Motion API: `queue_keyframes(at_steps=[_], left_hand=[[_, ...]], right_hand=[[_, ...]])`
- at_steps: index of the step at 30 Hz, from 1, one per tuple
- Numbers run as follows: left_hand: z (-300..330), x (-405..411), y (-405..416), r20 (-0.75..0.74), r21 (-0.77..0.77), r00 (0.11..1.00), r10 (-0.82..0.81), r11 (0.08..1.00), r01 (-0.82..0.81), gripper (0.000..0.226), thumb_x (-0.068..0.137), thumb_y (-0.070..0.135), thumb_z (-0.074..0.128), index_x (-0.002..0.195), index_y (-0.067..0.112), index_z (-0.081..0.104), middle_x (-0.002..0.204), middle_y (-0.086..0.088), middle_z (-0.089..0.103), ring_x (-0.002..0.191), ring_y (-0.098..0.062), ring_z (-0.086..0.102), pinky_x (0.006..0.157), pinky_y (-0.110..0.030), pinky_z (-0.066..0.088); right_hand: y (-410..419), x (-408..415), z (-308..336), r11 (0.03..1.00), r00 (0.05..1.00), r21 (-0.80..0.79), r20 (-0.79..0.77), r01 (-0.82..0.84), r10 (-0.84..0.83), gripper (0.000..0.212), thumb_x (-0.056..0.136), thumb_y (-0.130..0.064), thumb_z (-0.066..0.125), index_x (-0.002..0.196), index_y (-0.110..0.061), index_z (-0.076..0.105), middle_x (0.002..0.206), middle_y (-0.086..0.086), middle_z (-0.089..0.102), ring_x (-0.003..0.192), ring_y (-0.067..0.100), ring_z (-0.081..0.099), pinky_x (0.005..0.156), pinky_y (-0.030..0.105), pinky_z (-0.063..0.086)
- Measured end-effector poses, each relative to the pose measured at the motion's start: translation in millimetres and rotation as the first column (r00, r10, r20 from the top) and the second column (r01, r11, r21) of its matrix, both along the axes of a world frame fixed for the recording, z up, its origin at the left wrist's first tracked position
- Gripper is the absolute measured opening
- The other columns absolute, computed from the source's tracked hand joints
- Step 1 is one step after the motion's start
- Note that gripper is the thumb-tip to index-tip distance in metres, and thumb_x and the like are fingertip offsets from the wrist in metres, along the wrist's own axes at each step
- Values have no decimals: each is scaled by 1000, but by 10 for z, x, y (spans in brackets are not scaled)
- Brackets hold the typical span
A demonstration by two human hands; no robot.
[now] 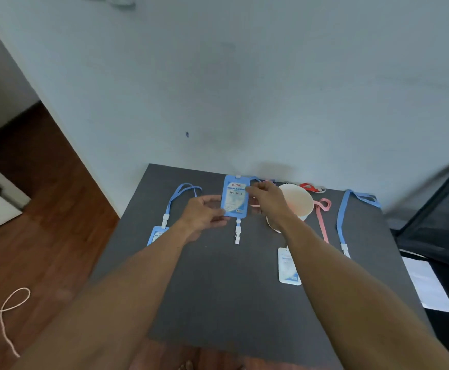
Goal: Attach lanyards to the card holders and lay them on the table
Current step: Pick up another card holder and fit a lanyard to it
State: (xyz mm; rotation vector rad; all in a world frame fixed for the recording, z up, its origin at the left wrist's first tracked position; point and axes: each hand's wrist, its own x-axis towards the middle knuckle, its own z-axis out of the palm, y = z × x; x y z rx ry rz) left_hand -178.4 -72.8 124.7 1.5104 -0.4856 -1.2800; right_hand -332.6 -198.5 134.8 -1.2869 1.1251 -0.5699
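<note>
I hold a blue card holder (234, 196) upright above the dark table (218, 289). My left hand (204, 213) grips its lower left edge, and my right hand (264, 194) pinches its upper right edge. Below the holder a white lanyard clip (237, 232) lies or hangs; I cannot tell which. At the table's left lies a blue lanyard (180, 194) clipped to another blue card holder (157, 234). A white card holder (288, 267) lies right of centre. A pink lanyard (322, 217) and a loose blue lanyard (342, 220) lie at the right.
A white paper cup (296, 201) lies tipped just behind my right wrist. A red lanyard (311, 187) sits at the table's back edge by the wall. A black chair (437, 217) with a paper (429, 284) stands to the right. A pale cord (7, 313) lies on the wooden floor.
</note>
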Motion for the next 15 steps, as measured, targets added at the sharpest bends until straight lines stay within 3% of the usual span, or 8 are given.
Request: queue_keyframes(at_steps=[3,6,9,15], left_hand=[[76,40,-13,27,-14,999,-26,1000,26,41,89,-4,71,128,9,63,109,-14,75,88,-28,77,76,-37,63],[91,59,-27,53,-28,997,-59,998,60,39,90,-3,70,127,10,65,105,-11,77,85,-25,76,78,-39,63],[81,61,-15,86,-35,991,-103,994,106,37,92,-1,68,126,14,67,105,-9,77,91,-26,76,82,-40,63],[174,248,-42,229,-43,969,-90,994,103,26,95,-2,63,109,16,74,101,-5,78,92,-19,75,81,-34,63]], right_hand=[[-176,97,258,958,986,-264,-149,-115,77,30,97,-28,65,127,-22,60,107,5,63,95,18,65,68,28,52],[-327,246,454,818,894,-420,-383,-393,232,28,98,-28,61,124,-22,70,113,0,60,99,17,60,76,27,46],[-361,355,565,733,791,-401,-532,-549,302,21,98,-19,60,109,-12,76,107,-2,67,97,16,61,70,21,44],[-466,275,565,813,800,-302,-521,-498,297,18,97,-13,62,83,-5,70,91,9,72,84,19,61,62,26,45]])
